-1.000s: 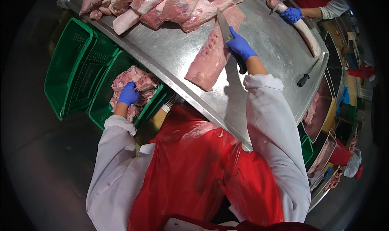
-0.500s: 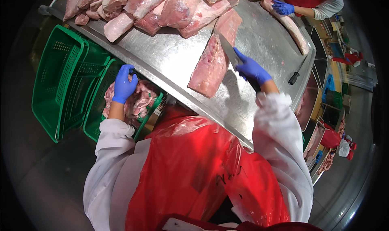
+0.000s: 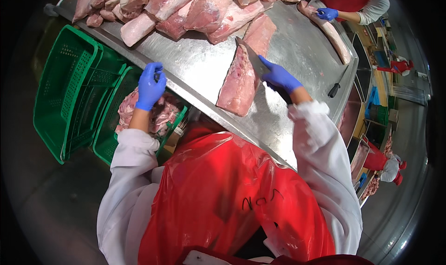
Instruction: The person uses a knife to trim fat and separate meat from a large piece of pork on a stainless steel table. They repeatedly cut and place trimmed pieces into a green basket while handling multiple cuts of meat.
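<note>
My right hand (image 3: 282,78), in a blue glove, is closed round the handle of a wide-bladed knife (image 3: 253,60). The blade lies along the right side of a pale pink slab of meat (image 3: 236,89) on the metal table. A second slab (image 3: 261,32) lies just beyond, partly hidden by the blade. My left hand (image 3: 151,87), also blue-gloved, hovers by the table's near left edge, above a green crate (image 3: 104,137) of meat trimmings (image 3: 127,111). Its fingers are curled round something small and dark that I cannot make out.
Large pieces of meat (image 3: 174,2) are heaped along the table's (image 3: 195,60) far side. An empty-looking green crate (image 3: 58,88) stands at left. A black-handled tool (image 3: 333,90) lies at right. Across the table, a co-worker's gloved hand (image 3: 327,14) touches a long meat strip (image 3: 332,35).
My left hand has risen from the crate towards the table edge. The knife and my right hand have shifted slightly left. The co-worker's second hand has come into view.
</note>
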The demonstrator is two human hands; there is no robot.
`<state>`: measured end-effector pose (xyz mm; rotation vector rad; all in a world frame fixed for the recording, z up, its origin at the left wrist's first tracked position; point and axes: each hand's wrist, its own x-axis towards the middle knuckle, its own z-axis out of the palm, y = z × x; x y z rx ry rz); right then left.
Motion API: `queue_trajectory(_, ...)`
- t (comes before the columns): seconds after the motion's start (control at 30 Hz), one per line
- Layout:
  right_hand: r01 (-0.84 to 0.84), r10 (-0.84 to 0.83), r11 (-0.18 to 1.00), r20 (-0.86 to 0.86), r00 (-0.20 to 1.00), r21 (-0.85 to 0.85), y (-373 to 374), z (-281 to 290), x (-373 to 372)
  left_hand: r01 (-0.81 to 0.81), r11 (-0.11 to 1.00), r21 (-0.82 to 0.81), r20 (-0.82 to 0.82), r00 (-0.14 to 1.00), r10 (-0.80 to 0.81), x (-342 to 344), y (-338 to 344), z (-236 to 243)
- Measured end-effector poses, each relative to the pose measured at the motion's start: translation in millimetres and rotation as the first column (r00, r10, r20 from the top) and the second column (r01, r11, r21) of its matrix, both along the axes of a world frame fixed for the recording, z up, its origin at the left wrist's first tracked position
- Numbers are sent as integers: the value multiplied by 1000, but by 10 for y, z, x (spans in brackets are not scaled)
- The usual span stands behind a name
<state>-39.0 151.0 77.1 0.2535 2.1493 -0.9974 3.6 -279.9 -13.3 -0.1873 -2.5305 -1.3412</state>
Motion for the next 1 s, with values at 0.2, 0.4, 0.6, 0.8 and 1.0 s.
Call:
queue_trajectory(0.2, -56, 55, 998, 41, 998, 26, 69, 334, 941, 32, 998, 58, -68, 997, -28, -199, 410, 174)
queue_trajectory(0.4, 183, -176, 977, 69, 982, -109, 623, 951, 1743, 110, 975, 193, 374, 910, -177, -320, 1769, 35)
queue_trajectory(0.6, 344, -376, 924, -233, 897, -166, 579, 394, 1475, 197, 975, 99, 713, 669, -207, -281, 2458, -69)
queue_trajectory(0.8, 135, -165, 984, -294, 942, -118, 97, -287, 999, 75, 970, 230, 644, 736, -210, -260, 2378, -731)
queue_trajectory(1.0, -259, 254, 963, -72, 965, -75, 351, -22, 928, 172, 985, 30, 520, 839, -162, -355, 2316, -954)
